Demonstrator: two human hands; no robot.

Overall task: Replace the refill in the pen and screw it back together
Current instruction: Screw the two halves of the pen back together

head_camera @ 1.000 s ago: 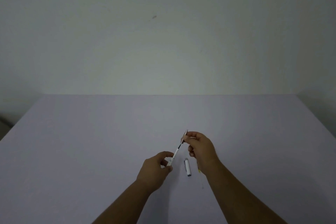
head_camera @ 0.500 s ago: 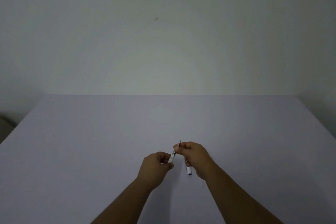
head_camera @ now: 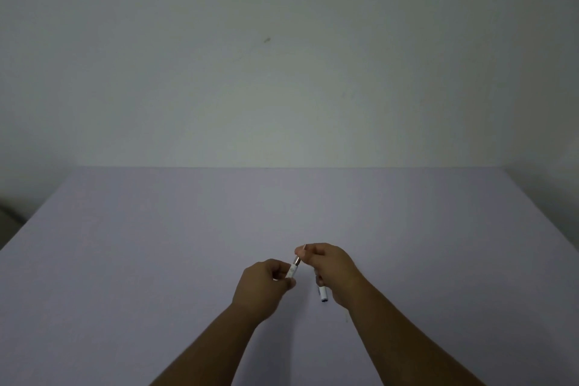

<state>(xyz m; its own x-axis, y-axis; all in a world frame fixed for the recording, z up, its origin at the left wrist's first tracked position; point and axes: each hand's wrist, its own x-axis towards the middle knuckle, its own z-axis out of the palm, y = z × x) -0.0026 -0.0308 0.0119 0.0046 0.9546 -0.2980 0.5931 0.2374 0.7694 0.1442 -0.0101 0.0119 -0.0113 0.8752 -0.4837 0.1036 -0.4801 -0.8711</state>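
Pale wall fills the upper half of the view, and below it a plain lilac table [head_camera: 156,260] carries the work, bare apart from what lies close to the two forearms.

Going from left to right: the left hand [head_camera: 266,287] is curled shut around the white pen barrel [head_camera: 291,272], which sticks up and to the right out of the fist. At the barrel's upper end sits the metal tip section [head_camera: 297,260], and the right hand [head_camera: 332,269] pinches it between thumb and forefinger, fingers closed on it. Whether the thread has already caught cannot be told at this size. The refill itself is not visible; it is presumably inside the barrel. Just beneath the right hand, a white cap [head_camera: 323,294] lies on the table, partly hidden by the palm.

Several things could go wrong from here. If the tip section meets the barrel at a slight angle, the thread could cross and jam, and turning harder would only worsen it. If the refill is not seated fully, the tip section may stop short or the point may not show. The pinch is small and on smooth metal, so it could slip. The heel of the right hand hangs close over the cap and could nudge it into rolling away.
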